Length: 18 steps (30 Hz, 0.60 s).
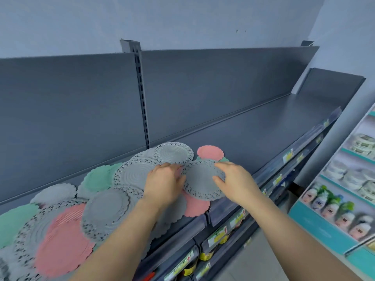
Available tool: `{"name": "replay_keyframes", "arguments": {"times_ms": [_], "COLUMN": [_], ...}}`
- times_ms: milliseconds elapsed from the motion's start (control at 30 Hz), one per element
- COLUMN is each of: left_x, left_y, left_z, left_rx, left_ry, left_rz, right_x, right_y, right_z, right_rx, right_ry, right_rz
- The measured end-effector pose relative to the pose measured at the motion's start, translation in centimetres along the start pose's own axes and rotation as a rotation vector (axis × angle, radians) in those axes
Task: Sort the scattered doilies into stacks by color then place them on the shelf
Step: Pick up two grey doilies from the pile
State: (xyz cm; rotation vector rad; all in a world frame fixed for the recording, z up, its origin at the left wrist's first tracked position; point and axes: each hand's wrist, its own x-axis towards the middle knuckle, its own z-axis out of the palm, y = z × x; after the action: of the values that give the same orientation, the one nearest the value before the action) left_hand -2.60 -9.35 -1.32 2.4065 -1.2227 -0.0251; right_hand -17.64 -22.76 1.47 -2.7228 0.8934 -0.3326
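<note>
Grey, pink and mint-green doilies lie overlapping along the left of a dark grey shelf (263,128). The right hand (235,179) pinches the right edge of a grey doily (200,183), thumb on top. The left hand (164,183) curls at its left edge, grip hidden. A small pink doily (210,152) lies just behind. Jars (345,216) fill a rack on the right.

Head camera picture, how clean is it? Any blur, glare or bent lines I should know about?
Head view: the wide angle bends the shelf edge and back panel; the doilies at lower left and the bottles at right are smeared; the grey doily under the right hand looks sharper; light is even and bluish, no glare.
</note>
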Motion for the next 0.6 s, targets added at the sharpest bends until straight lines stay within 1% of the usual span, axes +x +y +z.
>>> {"name": "replay_keyframes", "arguments": {"times_ms": [100,200,300,400,500,600], "left_x": [2.9,4.4,5.2,5.6,5.6,5.1], "left_y": [0.5,1.4,1.8,1.8,2.0,2.5], "left_z": [1.3,2.3,2.9,3.1,3.2,3.3], "left_rx": [0.007,0.045,0.039,-0.027,-0.078,-0.166], "left_ry": [-0.121,-0.163,-0.162,-0.149,-0.131,-0.049], "left_rz": [-0.09,-0.124,-0.173,-0.235,-0.287,-0.328], "right_x": [2.6,4.7,6.0,7.2,8.4,9.7], "right_y": [2.1,3.5,4.4,5.3,6.4,7.3], "right_z": [0.3,0.9,1.6,2.2,2.4,2.6], "right_rx": [0.027,0.086,0.121,0.142,0.246,0.317], "right_ry": [-0.056,-0.117,-0.158,-0.168,-0.217,-0.229], "right_rz": [0.024,0.027,0.04,0.033,0.034,0.004]}}
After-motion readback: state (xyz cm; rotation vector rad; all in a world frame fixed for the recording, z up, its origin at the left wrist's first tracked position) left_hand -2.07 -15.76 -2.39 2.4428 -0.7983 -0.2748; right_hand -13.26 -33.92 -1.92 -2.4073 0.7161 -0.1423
